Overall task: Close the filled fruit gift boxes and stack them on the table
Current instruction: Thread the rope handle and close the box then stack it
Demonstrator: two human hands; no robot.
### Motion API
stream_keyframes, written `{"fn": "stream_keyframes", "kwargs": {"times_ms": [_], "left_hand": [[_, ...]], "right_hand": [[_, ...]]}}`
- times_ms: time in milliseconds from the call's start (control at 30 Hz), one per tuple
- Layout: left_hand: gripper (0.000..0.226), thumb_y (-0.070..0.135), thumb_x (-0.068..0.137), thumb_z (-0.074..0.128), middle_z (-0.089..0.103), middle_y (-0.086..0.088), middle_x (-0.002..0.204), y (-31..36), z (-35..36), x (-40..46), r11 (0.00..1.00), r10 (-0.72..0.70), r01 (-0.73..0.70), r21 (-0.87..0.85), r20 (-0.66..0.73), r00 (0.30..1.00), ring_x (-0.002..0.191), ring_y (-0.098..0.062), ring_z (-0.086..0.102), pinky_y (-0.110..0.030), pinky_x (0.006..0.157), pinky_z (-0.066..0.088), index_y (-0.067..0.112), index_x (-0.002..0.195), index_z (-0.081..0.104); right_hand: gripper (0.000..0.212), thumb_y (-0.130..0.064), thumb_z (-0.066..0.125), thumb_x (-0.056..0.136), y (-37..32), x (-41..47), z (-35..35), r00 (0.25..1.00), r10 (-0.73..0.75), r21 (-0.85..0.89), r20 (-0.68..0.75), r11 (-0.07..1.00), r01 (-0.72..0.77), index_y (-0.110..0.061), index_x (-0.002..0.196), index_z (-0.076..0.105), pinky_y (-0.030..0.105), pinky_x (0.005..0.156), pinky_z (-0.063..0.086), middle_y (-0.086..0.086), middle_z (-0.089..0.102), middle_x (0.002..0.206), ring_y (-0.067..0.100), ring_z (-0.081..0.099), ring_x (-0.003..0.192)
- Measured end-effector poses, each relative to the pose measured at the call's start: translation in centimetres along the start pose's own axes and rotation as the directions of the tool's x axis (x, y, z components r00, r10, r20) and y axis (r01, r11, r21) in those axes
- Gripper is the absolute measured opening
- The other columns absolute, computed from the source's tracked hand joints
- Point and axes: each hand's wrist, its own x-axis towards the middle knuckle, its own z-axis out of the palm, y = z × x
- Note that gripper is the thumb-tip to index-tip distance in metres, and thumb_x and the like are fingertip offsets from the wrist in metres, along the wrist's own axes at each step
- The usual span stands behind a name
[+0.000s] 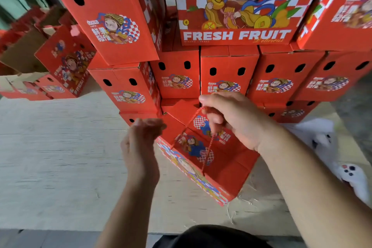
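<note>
**Box hanging by its cord**

While the right hand (231, 121) is pinching the red cord (208, 147) from above, the box (203, 159) is hanging tilted over the table (60, 157), its long axis running from upper left to lower right, just before the stack (229, 74). The left hand (141, 139) is hovering beside it (fingers loosely curled, holding nothing, blurred).
</note>
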Motion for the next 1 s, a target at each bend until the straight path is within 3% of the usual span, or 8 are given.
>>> {"fn": "stream_keyframes", "kwargs": {"times_ms": [200, 333, 433, 667, 767, 867, 933, 1000], "left_hand": [[0.014, 0.018, 0.103, 0.06, 0.074, 0.005, 0.103, -2.3, -3.4, 2.6, 0.917, -0.236, 0.254, 0.307, -0.094, 0.967, 0.108, -0.02, 0.067, -0.026, 0.085, 0.05, 0.022, 0.108, 0.073], [0.014, 0.015, 0.104, 0.06, 0.075, 0.01, 0.093, -2.9, -4.0, 1.9, 0.918, -0.1, 0.117, 0.378, -0.063, 0.993, 0.084, 0.008, 0.068, -0.005, 0.066, 0.048, 0.02, 0.111, 0.071], [0.016, 0.028, 0.104, 0.061, 0.079, 0.009, 0.099, -2.5, -4.3, 2.4, 0.952, -0.118, 0.112, 0.286, 0.004, 0.993, 0.088, 0.004, 0.072, -0.008, 0.069, 0.051, 0.022, 0.114, 0.072], [0.018, 0.029, 0.102, 0.064, 0.077, 0.001, 0.098, -7.3, -5.0, 1.9, 0.682, -0.353, 0.222, 0.697, 0.048, 0.934, 0.094, -0.015, 0.072, -0.025, 0.074, 0.051, 0.021, 0.114, 0.075], [0.04, 0.055, 0.098, 0.06, 0.075, 0.003, 0.095, -8.6, -5.3, 3.0, 0.517, -0.399, 0.214, 0.829, 0.012, 0.917, 0.088, -0.016, 0.071, -0.028, 0.07, 0.05, 0.022, 0.117, 0.07], [0.059, 0.068, 0.094, 0.056, 0.07, -0.01, 0.117, -9.8, -3.6, 5.1, 0.428, -0.397, 0.136, 0.894, 0.051, 0.916, 0.109, -0.031, 0.067, -0.044, 0.094, 0.054, 0.02, 0.129, 0.064], [0.066, 0.065, 0.095, 0.056, 0.063, -0.015, 0.13, -10.8, -2.1, 5.6, 0.423, -0.331, 0.045, 0.905, 0.108, 0.937, 0.123, -0.037, 0.06, -0.045, 0.104, 0.048, 0.017, 0.14, 0.056], [0.068, 0.068, 0.095, 0.052, 0.065, -0.015, 0.13, -11.5, -1.1, 5.7, 0.403, -0.299, -0.017, 0.915, 0.149, 0.943, 0.122, -0.038, 0.061, -0.038, 0.094, 0.047, 0.017, 0.139, 0.052]], "right_hand": [[0.037, -0.035, 0.065, 0.095, 0.4, -0.5, 3.0, 0.995, 0.086, -0.326, -0.057, 0.94, -0.1, 0.002, 0.089, 0.068, 0.04, 0.069, 0.034, 0.008, 0.041, 0.066, 0.02, 0.041, 0.06], [0.037, -0.043, 0.061, 0.097, -5.1, -0.7, 2.2, 0.992, -0.114, -0.122, 0.063, 0.985, 0.121, -0.011, 0.085, 0.075, 0.034, 0.061, 0.042, 0.008, 0.045, 0.067, 0.017, 0.042, 0.055], [0.036, -0.039, 0.056, 0.098, -5.9, -1.1, 1.7, 0.978, -0.196, 0.098, 0.066, 0.977, 0.189, -0.012, 0.086, 0.076, 0.024, 0.052, 0.043, -0.004, 0.039, 0.057, 0.014, 0.041, 0.053], [0.035, -0.036, 0.061, 0.1, 2.3, 0.4, 1.3, 0.996, -0.073, -0.365, -0.055, 0.93, 0.048, -0.012, 0.077, 0.069, 0.045, 0.059, 0.045, 0.001, 0.044, 0.057, 0.014, 0.046, 0.052], [0.034, -0.051, 0.052, 0.096, 4.6, 1.3, -0.8, 0.974, -0.183, -0.557, -0.132, 0.827, 0.08, -0.02, 0.091, 0.064, 0.048, 0.063, 0.053, -0.003, 0.063, 0.067, 0.01, 0.058, 0.059], [0.071, -0.068, 0.041, 0.092, 8.3, 1.8, -3.6, 0.925, -0.228, -0.808, -0.303, 0.577, -0.122, -0.028, 0.15, 0.039, 0.046, 0.097, 0.053, 0.003, 0.064, 0.135, 0.025, 0.063, 0.118], [0.079, -0.07, 0.032, 0.096, 11.7, 1.2, -4.0, 0.934, -0.122, -0.876, -0.337, 0.403, -0.263, -0.024, 0.16, 0.02, 0.049, 0.109, 0.043, 0.013, 0.043, 0.157, 0.036, 0.046, 0.137], [0.076, -0.069, 0.022, 0.096, 14.7, 0.2, -3.8, 0.939, -0.071, -0.902, -0.335, 0.311, -0.298, -0.022, 0.153, 0.039, 0.046, 0.103, 0.045, 0.011, 0.049, 0.15, 0.037, 0.045, 0.129]]}}
